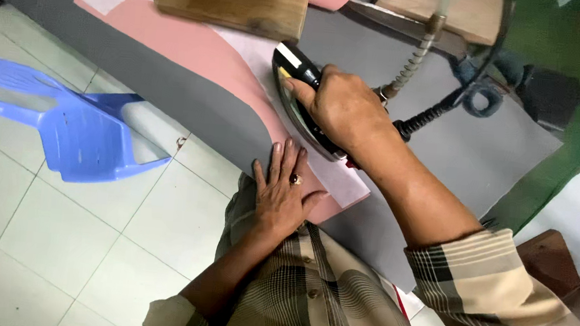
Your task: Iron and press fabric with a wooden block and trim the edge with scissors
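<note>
Right hand clamped around handle of heavy, hot-soled iron atop thin, limp pink cloth on grey table, left hand flat, fingers spread, pinning cloth edge.

A blue plastic chair stood on the pale tiled floor, to the left of the grey padded table. A brown wooden block lay at the far side of that table. A second, paler wooden block lay to its right. A green post stood by the table's right side.
</note>
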